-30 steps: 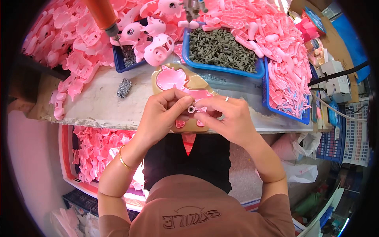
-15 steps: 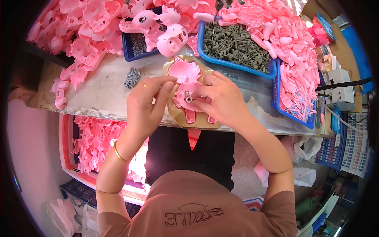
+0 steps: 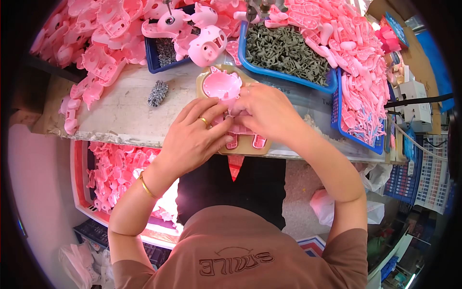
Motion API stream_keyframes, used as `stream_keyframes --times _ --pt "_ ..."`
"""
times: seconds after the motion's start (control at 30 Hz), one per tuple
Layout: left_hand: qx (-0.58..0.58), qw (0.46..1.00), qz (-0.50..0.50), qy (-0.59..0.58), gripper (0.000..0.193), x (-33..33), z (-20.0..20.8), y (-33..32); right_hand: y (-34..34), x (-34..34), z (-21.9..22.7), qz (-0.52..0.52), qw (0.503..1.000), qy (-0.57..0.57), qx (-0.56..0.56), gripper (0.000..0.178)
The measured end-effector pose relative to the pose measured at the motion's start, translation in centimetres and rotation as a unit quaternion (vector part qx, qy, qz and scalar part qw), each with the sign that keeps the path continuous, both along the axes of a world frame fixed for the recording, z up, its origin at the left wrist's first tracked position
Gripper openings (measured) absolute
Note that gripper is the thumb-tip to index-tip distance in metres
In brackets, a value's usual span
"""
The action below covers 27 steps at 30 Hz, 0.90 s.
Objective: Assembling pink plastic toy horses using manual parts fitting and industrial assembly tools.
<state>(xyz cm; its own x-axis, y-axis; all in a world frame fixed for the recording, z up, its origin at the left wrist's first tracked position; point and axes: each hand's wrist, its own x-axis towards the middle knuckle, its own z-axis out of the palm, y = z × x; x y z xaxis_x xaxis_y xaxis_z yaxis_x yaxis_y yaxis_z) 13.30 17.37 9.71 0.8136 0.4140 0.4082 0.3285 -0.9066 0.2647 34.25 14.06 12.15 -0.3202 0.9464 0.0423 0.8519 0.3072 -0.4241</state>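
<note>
- Spanning the middle of the view, a pale, worn worktop [image 3: 126,110], with dark grime along its near edge.
- Heaped over its far left, a mound of hollow pink shells [image 3: 103,36], a few spilling down toward the front edge.
- At the far right, another heap of pink pieces [image 3: 332,38], mostly long and narrow.
- Below the worktop at the left, a red-and-white crate [image 3: 78,168] full of more pink parts.
- Behind the hands, slightly right, a bright blue tray [image 3: 288,81] of dark grey-green plastic pieces.
- Just beside that tray, a deeper blue basket [image 3: 356,138], loaded with slim pink and pale stick-like parts.
- Near the left mound, a dark blue tray [image 3: 166,68] of small silvery bits, with pink animal heads [image 3: 208,45] crowding over its right side.
- At the worktop's near edge, a tan fixture [image 3: 248,144], with a pink body shell [image 3: 222,85] lying hollow side up on it.
- Over the shell's left part, the left hand [image 3: 195,130], palm down, fingers spread slightly apart.
- Over its right part, the right hand [image 3: 264,111], fingertips bunched together above the shell's middle.
- Left of the fixture, a spiky grey cluster [image 3: 158,93].
- At the right fingertips, a small grey piece [image 3: 229,117], mostly hidden; impossible to tell whether clamped or merely touched.
</note>
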Motion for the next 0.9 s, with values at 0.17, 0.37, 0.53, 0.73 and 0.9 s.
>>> stream_keyframes --times 0.17,0.37,0.53,0.73,0.9 --pt "-0.023 1.000 -0.006 0.007 0.030 0.1 0.0 -0.3 -3.1 0.8 0.4 -0.064 0.996 0.027 0.051 0.018" --pt "-0.013 1.000 0.016 0.014 0.033 0.1 0.0 -0.8 -4.1 1.6 -0.4 -0.099 0.994 -0.005 0.039 0.011" --pt "-0.018 1.000 0.016 0.019 0.034 0.4 -0.2 -0.9 -4.4 1.4 -0.8 -0.099 0.982 -0.025 0.158 0.009" --pt "-0.019 1.000 0.015 0.016 0.035 0.6 -0.2 -0.7 -4.2 1.8 -0.8 -0.118 0.987 0.009 0.113 0.010" --pt "-0.027 0.999 0.027 0.014 0.035 0.5 -0.2 -0.8 -3.4 2.3 -0.1 -0.120 0.993 0.014 0.004 0.011"
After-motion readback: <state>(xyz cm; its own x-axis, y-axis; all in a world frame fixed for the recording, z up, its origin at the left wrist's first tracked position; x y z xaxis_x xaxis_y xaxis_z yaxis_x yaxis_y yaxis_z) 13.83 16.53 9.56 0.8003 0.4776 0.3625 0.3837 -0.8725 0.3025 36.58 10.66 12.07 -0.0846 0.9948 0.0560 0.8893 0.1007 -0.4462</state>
